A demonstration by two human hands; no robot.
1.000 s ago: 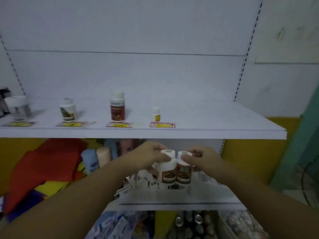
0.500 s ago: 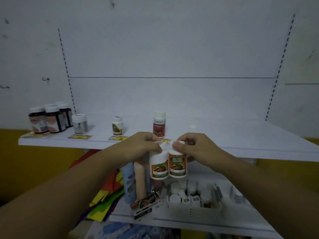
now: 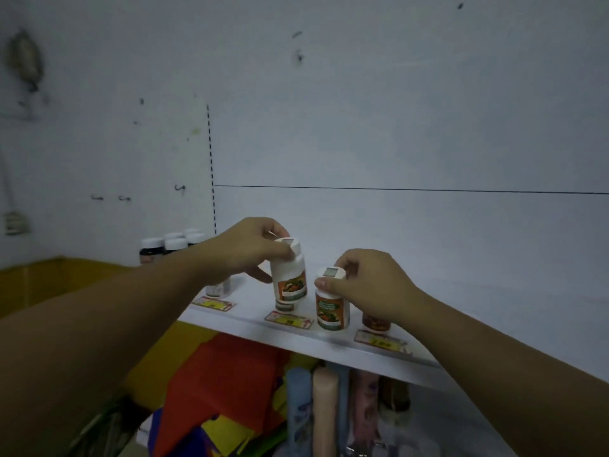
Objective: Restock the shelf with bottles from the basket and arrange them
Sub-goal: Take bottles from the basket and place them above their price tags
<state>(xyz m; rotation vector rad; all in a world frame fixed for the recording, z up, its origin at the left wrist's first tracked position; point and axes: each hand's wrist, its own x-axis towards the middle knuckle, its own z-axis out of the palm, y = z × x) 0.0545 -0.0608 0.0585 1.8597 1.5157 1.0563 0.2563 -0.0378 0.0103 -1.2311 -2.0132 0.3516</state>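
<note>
**One white bottle in each hand at the shelf**

At the far left of the white shelf [image 3: 461, 291], a cluster of dark bottles [image 3: 164, 247] with white caps is standing against the back wall.

Just right of them the left hand [image 3: 250, 249] is hovering over the shelf. Its grip is wrapping the cap and shoulder of the left white bottle [image 3: 290, 278], with the thumb in front and the fingers curling over the top. That bottle is leaning slightly to the right, its orange-and-green label facing the camera. Whether its base is touching the shelf cannot be told.

Behind the left forearm a small pale bottle [image 3: 219, 286] is partly showing, and a yellow price tag [image 3: 213, 304] is lying in front of it at the shelf edge. A second price tag [image 3: 288, 319] is lying just below the left white bottle.

Next, the right white bottle [image 3: 331, 305] is standing upright with the same label. Its base is sitting right at the shelf's front edge, near the other bottle but apart from it. The right hand [image 3: 372, 285] is pinching its cap from the right side, its grip clamping the cap between thumb and curled fingers.

Behind that hand a brown bottle [image 3: 375, 321] is peeking out, with a third price tag [image 3: 380, 341] lying in front of it.

Under the shelf, red fabric [image 3: 224, 384] and rolled cloths [image 3: 324, 407] are showing.
</note>
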